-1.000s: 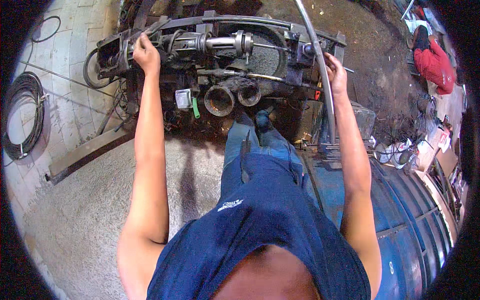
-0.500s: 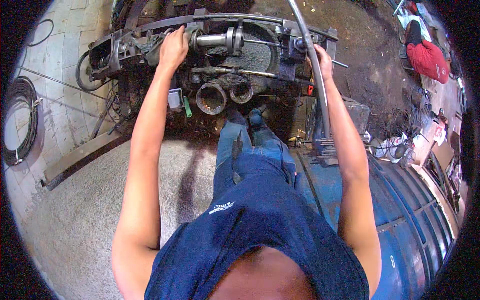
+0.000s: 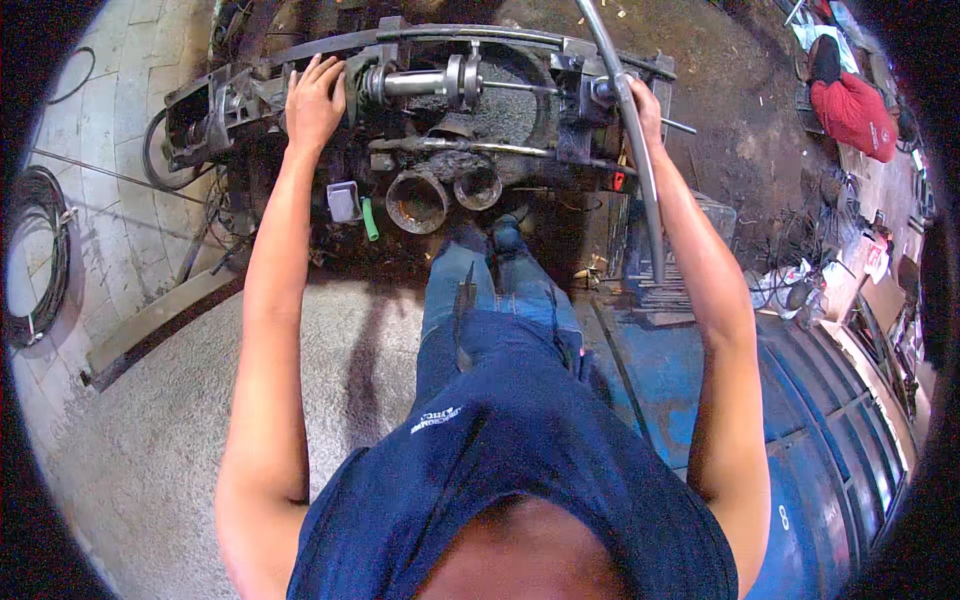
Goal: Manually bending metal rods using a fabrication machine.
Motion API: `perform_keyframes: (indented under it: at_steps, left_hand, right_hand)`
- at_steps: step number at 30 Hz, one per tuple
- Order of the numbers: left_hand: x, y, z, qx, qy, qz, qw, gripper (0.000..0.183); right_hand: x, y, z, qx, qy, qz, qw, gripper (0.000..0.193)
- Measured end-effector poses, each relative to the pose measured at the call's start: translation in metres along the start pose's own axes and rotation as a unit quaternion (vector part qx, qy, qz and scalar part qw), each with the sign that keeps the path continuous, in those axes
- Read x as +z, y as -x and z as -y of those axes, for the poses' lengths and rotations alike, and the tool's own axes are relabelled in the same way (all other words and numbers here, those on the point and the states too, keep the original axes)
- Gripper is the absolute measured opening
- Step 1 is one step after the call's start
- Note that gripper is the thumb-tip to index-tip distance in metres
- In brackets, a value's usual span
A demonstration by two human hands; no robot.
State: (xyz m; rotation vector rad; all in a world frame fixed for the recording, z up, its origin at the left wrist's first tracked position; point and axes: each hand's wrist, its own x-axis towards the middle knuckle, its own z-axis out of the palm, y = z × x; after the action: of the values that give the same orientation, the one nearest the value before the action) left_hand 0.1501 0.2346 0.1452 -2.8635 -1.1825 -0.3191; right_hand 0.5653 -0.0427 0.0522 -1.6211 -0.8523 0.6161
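In front of me is a dark, greasy machine with a long metal frame and a shiny steel shaft bearing round collars. My left hand rests on the machine left of the shaft, its fingers stretched out and slightly apart. At the machine's right end, my right hand is beside a dark block, its fingers curled. A long grey metal bar slants in front of those fingers, so what they grip is hidden.
Below the machine are two round pipe openings, a small grey container and a green tube. Coiled black cable lies at left. Right of me is a blue ribbed metal body. A person in red is at far right.
My left hand has slid left along the machine, away from the shaft, and its fingers have spread. My right hand stays by the block at the right end. The view has shifted slightly.
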Motion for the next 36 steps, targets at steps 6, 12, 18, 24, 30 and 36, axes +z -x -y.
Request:
perform_keyframes:
  at_steps: [6,12,18,24,30,36]
  left_hand:
    - [-0.007,-0.004,0.017,0.058,0.167,0.06,0.982,0.03]
    - [-0.012,-0.009,0.015,0.103,0.182,0.059,0.976,0.038]
    - [-0.003,-0.002,0.022,0.075,0.204,0.029,0.976,0.044]
    - [-0.001,-0.003,0.024,0.069,0.197,0.024,0.978,0.044]
    - [-0.002,-0.004,0.021,0.06,0.19,0.019,0.98,0.041]
    - [-0.002,0.003,0.025,0.063,0.167,0.02,0.984,0.04]
  right_hand:
    - [0.018,0.001,0.036,0.107,-0.21,-0.015,0.972,0.025]
    - [0.022,-0.004,0.055,0.224,-0.228,-0.043,0.946,0.043]
    - [0.03,-0.006,0.07,0.2,-0.199,0.01,0.959,0.048]
    - [0.028,-0.005,0.063,0.172,-0.217,0.036,0.96,0.048]
    - [0.034,-0.005,0.058,0.161,-0.196,0.023,0.967,0.045]
    - [0.046,-0.004,0.063,0.156,-0.171,0.012,0.973,0.042]
